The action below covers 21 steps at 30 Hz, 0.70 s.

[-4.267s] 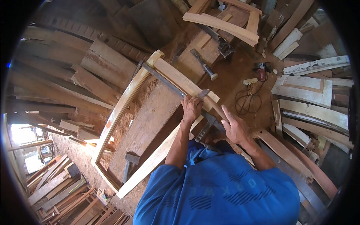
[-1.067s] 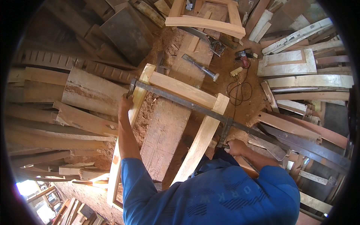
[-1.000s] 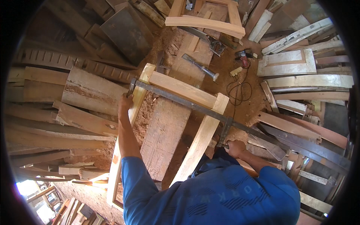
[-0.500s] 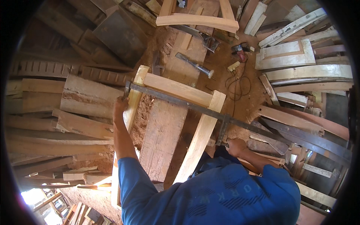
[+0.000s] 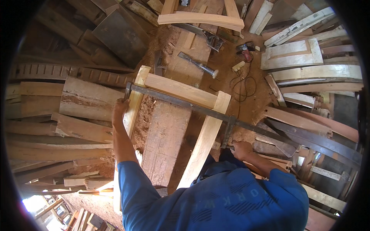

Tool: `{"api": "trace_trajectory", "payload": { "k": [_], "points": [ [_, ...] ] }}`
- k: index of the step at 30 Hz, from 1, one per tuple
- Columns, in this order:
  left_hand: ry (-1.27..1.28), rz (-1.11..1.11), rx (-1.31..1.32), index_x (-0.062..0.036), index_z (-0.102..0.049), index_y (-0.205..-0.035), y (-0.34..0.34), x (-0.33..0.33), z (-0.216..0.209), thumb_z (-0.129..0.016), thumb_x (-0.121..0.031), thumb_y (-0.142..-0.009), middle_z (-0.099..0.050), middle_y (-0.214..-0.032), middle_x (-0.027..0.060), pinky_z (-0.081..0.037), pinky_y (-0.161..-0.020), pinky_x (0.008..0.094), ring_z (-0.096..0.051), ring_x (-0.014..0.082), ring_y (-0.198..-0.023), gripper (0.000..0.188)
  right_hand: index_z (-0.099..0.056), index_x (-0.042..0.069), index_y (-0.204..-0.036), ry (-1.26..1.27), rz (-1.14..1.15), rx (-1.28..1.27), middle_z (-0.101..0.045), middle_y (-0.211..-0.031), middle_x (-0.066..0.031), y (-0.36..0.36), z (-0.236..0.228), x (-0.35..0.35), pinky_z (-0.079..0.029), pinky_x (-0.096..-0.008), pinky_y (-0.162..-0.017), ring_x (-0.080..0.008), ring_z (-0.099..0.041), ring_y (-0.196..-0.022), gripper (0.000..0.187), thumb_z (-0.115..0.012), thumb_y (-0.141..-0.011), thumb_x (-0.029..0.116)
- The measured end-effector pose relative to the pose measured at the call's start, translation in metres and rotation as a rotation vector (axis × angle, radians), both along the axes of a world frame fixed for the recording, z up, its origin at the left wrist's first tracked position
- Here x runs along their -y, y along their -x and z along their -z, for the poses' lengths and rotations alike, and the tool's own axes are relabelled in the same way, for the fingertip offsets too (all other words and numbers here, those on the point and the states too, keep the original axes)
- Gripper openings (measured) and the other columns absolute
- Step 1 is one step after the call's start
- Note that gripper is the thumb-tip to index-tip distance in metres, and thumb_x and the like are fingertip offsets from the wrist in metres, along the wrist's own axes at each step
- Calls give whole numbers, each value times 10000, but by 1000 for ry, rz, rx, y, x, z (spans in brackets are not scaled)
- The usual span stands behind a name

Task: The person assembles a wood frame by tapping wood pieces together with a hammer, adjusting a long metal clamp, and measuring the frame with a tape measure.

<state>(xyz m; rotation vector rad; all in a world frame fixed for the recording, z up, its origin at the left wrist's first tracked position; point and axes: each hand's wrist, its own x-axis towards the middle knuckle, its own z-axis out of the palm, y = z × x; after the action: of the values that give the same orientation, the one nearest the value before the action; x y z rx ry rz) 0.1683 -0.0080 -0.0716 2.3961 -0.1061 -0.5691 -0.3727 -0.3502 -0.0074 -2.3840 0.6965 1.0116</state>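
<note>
A long dark steel bar clamp (image 5: 173,99) lies across a pale wooden frame (image 5: 181,91), just nearer than its crosspiece. My left hand (image 5: 121,106) is closed around the clamp's end jaw, beside the frame's left upright. Over at the sliding jaw (image 5: 228,131), my right hand (image 5: 241,150) is curled at the clamp's screw end; the handle itself is mostly hidden by the fingers. The frame's right upright (image 5: 204,144) runs down toward my body, where the blue shirt covers its near end.
Beyond the frame, a chisel (image 5: 198,64) rests on a board. A red and black power tool (image 5: 244,52) with a coiled cord (image 5: 243,87) lies on the dusty ground. Another wooden frame (image 5: 200,20) stands at the far end. Stacked planks (image 5: 90,100) and white panels (image 5: 293,56) crowd both sides.
The whole view has shifted slightly. Both hands keep their places on the clamp, and the clamp stays across the frame.
</note>
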Motion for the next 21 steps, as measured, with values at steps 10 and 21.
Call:
{"api": "trace_trajectory", "payload": {
  "k": [10,21],
  "points": [
    [-139,192,-27,43,-680,-1034,-16,-22,3,-674,-331,-949,-618,-715,32,-441,-574,366,-530,143,-618,383,-708,4,-1027,-509,29,-203,-705,-846,-144,-6,32,42,-547,-404,-741,-239,-692,-798,417,-759,-821,363],
    [-258,156,-68,1,-683,-1012,-40,-37,18,-670,-430,-931,-695,-785,123,-501,-739,428,-656,246,-757,439,-690,21,-1046,-959,278,-418,-710,-902,-195,-1,70,62,-538,-457,-762,-342,-699,-846,391,-748,-816,332]
  ]
}}
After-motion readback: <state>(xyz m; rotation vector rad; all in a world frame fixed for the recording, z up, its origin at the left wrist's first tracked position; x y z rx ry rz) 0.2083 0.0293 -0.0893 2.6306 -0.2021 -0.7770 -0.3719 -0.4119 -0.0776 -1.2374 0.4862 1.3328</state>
